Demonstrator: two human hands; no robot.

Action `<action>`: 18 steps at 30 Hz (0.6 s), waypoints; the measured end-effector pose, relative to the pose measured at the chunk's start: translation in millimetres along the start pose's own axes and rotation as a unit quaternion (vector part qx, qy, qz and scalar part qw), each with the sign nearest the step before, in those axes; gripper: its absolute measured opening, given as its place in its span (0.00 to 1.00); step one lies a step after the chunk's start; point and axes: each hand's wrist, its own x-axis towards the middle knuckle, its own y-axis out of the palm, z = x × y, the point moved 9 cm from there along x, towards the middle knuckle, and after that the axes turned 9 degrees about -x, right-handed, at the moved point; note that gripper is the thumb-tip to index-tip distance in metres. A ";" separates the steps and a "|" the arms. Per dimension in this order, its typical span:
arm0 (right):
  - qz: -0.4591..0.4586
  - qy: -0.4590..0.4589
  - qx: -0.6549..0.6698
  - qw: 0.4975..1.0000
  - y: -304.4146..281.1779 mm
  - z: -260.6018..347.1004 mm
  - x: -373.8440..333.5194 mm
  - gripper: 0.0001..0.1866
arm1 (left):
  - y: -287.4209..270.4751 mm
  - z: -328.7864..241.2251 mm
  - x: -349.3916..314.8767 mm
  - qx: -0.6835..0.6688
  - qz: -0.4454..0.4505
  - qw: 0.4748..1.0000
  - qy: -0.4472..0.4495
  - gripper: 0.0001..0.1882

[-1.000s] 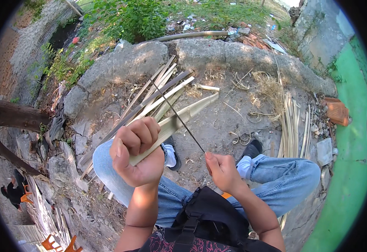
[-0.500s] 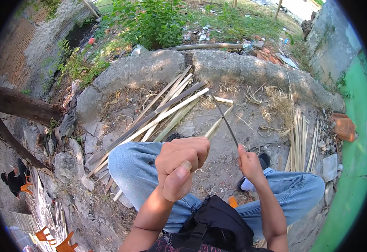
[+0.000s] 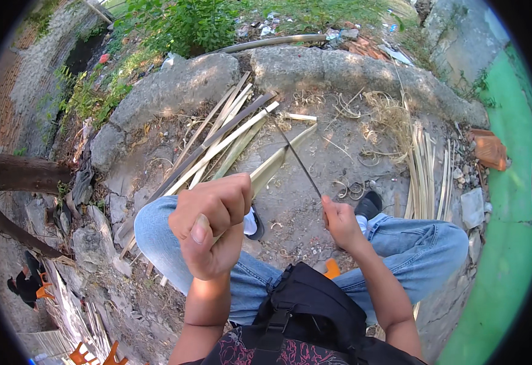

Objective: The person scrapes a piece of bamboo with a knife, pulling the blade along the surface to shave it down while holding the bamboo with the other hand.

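Observation:
My left hand [image 3: 212, 220] is raised above my left knee, its fingers closed in a fist. From behind the fist a pale strip of bamboo or wood [image 3: 270, 166] slants away to the upper right. My right hand [image 3: 341, 224], over the inner side of my right leg, grips a long, thin, dark blade [image 3: 304, 168], probably a knife; its handle is hidden in the fingers. The blade points up and left and crosses the strip partway along. Its far end comes near a pile of pale slats [image 3: 229, 141] on the ground.
A darker slat [image 3: 216, 141] lies among the pile. Thin strips [image 3: 422, 173] are bundled at the right, beside curly shavings [image 3: 383, 125]. A low concrete curb [image 3: 351, 70] bounds the far side; a green wall [image 3: 500, 243] stands right. A black bag [image 3: 315, 304] rests at my lap.
My hands have moved farther apart, the left one going left with the strip. More of the strip shows on both sides of the blade. The whole view has shifted a little.

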 end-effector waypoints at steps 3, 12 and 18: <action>-0.028 0.059 -0.098 0.993 -20.4 -1.2 11.3 0.32 | -8.0 2.3 2.1 -0.007 0.005 1.000 0.015 0.24; -0.035 0.074 -0.126 0.989 -31.2 -6.2 19.0 0.32 | 13.3 5.6 0.0 0.008 0.042 0.999 -0.014 0.21; -0.039 -0.054 -0.032 0.997 16.9 32.5 -11.2 0.35 | -2.8 0.5 2.1 0.010 -0.054 0.998 0.033 0.19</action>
